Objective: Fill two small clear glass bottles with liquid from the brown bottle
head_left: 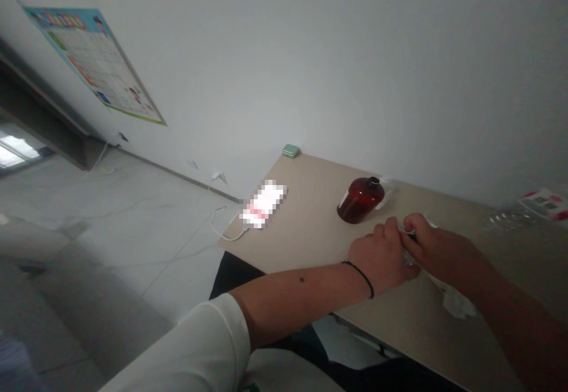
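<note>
My left hand (pixel 382 256), with a black band at the wrist, is closed around a small clear object (pixel 408 258) that its fingers mostly hide. Touching it from the right, my right hand (pixel 423 247) pinches a small dark piece (pixel 411 235) at the top of that object; what exactly it is cannot be made out. Just beyond both hands, a dark red-brown bottle (pixel 360 200) without a cap stands on the table, tilted in the view. Crumpled clear wrapping (pixel 458 303) lies partly under my right forearm.
On the beige table (pixel 310 232) a lit phone (pixel 265 204) with a white cable lies near the left edge. A small green case (pixel 290 151) sits at the back corner by the wall. Clear plastic packaging (pixel 544 204) is at the far right.
</note>
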Motion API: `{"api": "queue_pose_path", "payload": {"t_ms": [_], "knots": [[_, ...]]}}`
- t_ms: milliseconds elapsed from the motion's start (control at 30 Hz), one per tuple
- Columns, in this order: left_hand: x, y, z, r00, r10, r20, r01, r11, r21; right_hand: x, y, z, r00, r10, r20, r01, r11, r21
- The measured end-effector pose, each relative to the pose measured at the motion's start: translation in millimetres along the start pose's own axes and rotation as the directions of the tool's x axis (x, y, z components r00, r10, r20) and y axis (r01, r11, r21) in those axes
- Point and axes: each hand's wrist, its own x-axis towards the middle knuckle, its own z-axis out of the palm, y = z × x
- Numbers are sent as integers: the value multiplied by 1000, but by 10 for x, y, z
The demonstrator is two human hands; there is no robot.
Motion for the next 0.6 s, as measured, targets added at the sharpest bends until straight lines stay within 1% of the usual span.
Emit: {"api": "queue_pose_path", "payload": {"t_ms": [67,167,233,267,333,400,433,467,500,533,567,600], "knots": [[8,-16,8,1000,-10,-13,10,1000,-4,-15,22,-21,999,-35,-2,35,997,62],[11,-36,8,1000,-15,-12,15,1000,-6,-54,75,-46,990,-142,-15,142,975,168],[8,-43,2,1000,-7,-3,7,1000,-7,-70,95,-48,976,-213,-47,218,959,178],[5,-43,-2,1000,-4,-1,4,1000,-7,-71,96,-42,973,-221,-68,229,963,144],[0,-40,-7,1000,-7,-11,7,1000,5,-56,81,-16,984,-158,-86,159,987,10],[-5,-34,-10,999,-14,-36,15,1000,25,-27,67,24,996,-73,-57,66,991,-116],[-6,-32,-11,998,-18,-52,20,999,36,-12,66,43,997,-71,-41,64,989,-136],[-6,-31,-13,998,-18,-61,21,999,43,1,68,59,993,-110,-43,104,986,-130],[-5,-32,-14,998,-16,-58,19,999,45,9,73,70,981,-179,-74,171,979,-111],[-2,-34,-14,999,-17,-50,19,999,43,14,78,75,961,-244,-129,232,967,-101],[1,-37,-14,999,-16,-41,18,999,38,14,79,74,941,-281,-188,264,958,-110],[5,-42,-13,999,-15,-34,16,999,32,12,77,70,930,-283,-235,257,957,-133]]}}
